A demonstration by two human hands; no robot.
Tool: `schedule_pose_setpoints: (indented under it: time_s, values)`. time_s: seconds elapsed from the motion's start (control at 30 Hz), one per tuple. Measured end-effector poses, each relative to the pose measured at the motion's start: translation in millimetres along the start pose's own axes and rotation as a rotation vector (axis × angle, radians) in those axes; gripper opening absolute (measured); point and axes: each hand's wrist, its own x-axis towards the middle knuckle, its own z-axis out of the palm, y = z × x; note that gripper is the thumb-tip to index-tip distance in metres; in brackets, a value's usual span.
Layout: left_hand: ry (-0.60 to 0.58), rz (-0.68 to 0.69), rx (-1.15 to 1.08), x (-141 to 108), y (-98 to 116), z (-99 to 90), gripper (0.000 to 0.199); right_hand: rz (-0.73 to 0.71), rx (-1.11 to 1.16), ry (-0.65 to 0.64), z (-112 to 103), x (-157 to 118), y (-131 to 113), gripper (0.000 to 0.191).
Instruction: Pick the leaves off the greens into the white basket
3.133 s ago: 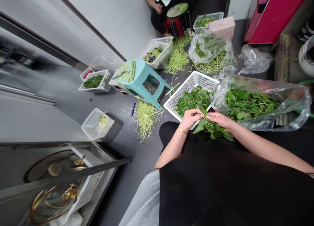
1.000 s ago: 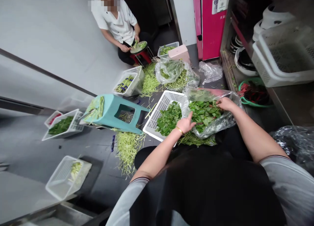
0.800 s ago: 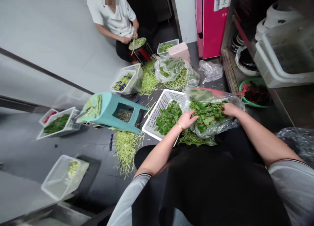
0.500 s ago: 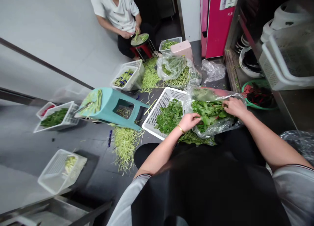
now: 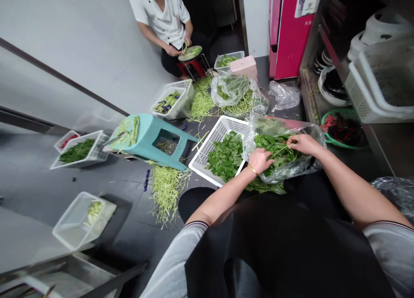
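A green stem pinched over the bagged greens

The right hand nips the green stem between thumb and fingertips — it slants down toward the left hand. That one, half-curled, wears a gold-coloured bangle at the wrist; whether its fingers grip the stem or merely touch foliage, I cannot tell. Under both hands lie leafy greens inside a clear plastic bag. Against the bag's left side stands a white perforated basket holding loose leaves, and thin stalks lie just below the bag. Farther left, a turquoise stool bears peeled stalks, with pale green peelings heaped on the floor beside it. Beyond — near the wall — a seated co-worker in a white shirt handles stalks over a small round stool.
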Motion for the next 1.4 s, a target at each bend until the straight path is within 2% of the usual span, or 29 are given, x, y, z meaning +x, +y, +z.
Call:
schedule_pose_setpoints:
  time_s: [0.07, 0.17, 0.23, 0.3, 0.37, 0.43, 0.5, 0.53, 0.6, 0.7, 0.83, 0.93, 1.03, 1.13, 1.27, 1.33, 1.4]
  values:
    - [-0.013, -0.043, -0.015, 2, -2, 8.3, 0.023, -0.016, 0.150, -0.012, 3, 3, 0, 0.015]
    - [-0.005, -0.206, -0.226, 6, -13, 11.2, 0.013, -0.004, 0.232, 0.000, 6, 8, 8, 0.028]
    - [0.037, -0.335, -0.468, 5, -24, 5.9, 0.010, 0.056, 0.124, 0.040, 4, 8, 16, 0.041]
    - [0.097, -0.447, -0.725, 1, -33, -3.7, 0.010, 0.162, -0.073, 0.126, 1, 5, 20, 0.044]
    - [0.143, -0.506, -0.927, -8, -37, -14.7, 0.016, 0.217, -0.185, 0.261, -1, 1, 12, 0.041]
    - [0.161, -0.493, -1.038, -19, -35, -24.2, 0.021, 0.120, -0.055, 0.347, 1, -2, -11, 0.043]
    - [0.148, -0.432, -1.088, -29, -29, -31.2, 0.023, -0.071, 0.247, 0.267, 10, -2, -48, 0.048]
    - [0.143, -0.400, -1.103, -34, -26, -33.8, 0.024, -0.148, 0.392, 0.157, 16, -2, -67, 0.051]
    - [0.158, -0.352, -1.142, -45, -23, -37.8, 0.027, -0.211, 0.541, -0.060, 30, 1, -104, 0.048]
    - [0.224, -0.343, -1.221, -66, -28, -42.9, 0.034, -0.159, 0.624, -0.226, 44, 6, -141, 0.043]
    - [0.241, -0.393, -1.240, -99, -45, -50.4, 0.047, -0.109, 0.671, -0.287, 47, 13, -166, 0.040]
    - [0.228, -0.403, -1.203, -118, -56, -57.9, 0.045, -0.090, 0.704, -0.377, 46, 17, -182, 0.034]
    - [0.210, -0.417, -1.150, -133, -69, -66.7, 0.035, -0.011, 0.802, -0.361, 46, 23, -189, 0.032]
    - [0.236, -0.476, -1.153, -148, -88, -72.7, 0.028, 0.095, 0.987, -0.193, 43, 33, -176, 0.036]
    - [0.358, -0.559, -1.511, -166, -111, -72.2, 0.030, 0.266, 1.168, 0.079, 52, 46, -159, 0.037]
    - [0.409, -0.568, -1.700, -168, -116, -69.6, 0.032, 0.304, 1.112, 0.053, 67, 48, -170, 0.036]
    - [0.431, -0.574, -1.797, -166, -115, -66.0, 0.033, 0.219, 1.005, -0.108, 85, 44, -193, 0.037]
